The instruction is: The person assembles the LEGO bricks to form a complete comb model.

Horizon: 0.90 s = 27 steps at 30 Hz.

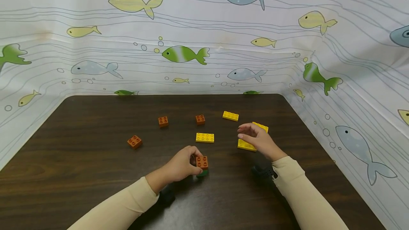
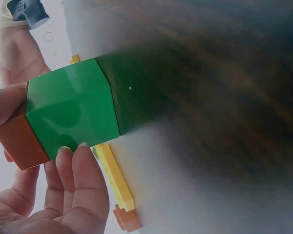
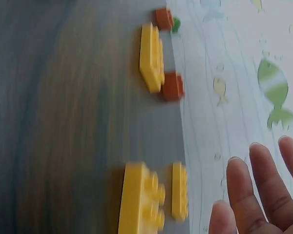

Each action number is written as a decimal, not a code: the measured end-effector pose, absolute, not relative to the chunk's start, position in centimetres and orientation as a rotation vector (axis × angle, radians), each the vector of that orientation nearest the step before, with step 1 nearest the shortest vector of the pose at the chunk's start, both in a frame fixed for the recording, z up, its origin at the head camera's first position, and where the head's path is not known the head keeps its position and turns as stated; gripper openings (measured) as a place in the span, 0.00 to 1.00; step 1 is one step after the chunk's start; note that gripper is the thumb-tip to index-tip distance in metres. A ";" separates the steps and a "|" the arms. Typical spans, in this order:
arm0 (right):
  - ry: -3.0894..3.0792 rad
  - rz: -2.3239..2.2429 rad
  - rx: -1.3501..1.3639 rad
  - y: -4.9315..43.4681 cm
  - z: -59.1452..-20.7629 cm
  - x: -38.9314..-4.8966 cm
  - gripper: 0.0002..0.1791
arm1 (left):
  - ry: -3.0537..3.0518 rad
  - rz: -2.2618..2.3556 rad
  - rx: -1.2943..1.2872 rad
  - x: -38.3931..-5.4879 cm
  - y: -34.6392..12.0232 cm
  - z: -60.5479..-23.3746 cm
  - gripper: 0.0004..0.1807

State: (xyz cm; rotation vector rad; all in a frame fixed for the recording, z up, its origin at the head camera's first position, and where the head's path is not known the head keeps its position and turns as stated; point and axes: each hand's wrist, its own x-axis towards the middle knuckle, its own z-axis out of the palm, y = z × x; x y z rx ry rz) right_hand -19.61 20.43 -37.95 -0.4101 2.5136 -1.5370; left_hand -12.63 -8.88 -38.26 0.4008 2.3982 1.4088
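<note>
I'm watching a studded orange brick [image 1: 134, 142] lying leftmost; the left hand [image 1: 180, 164] is pinching a stack [image 1: 202, 166], square orange piece [image 1: 202, 162] over glossy green block [image 2: 73, 109], on the wood-grained table [image 1: 80, 166]; the right hand [image 1: 259, 141] is hovering, fingers apart, by oblong yellow bricks [image 1: 246, 145].

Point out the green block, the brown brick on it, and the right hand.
Green block [image 2: 71, 108]: left wrist view, side face.
Brown brick [image 1: 202, 161]: head view, studded top.
Right hand [image 1: 259, 140]: head view, near thumb base.
</note>
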 end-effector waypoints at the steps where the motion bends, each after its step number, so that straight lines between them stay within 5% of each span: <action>1: 2.526 -1.529 -0.399 20.8 -38.0 -19.7 0.26 | 2.397 1.410 0.402 -12.6 -8.9 -38.2 0.18; 27: 2.755 -0.828 -0.431 24.1 -39.6 -21.2 0.29 | 2.408 1.374 0.430 -12.7 -8.8 -38.1 0.18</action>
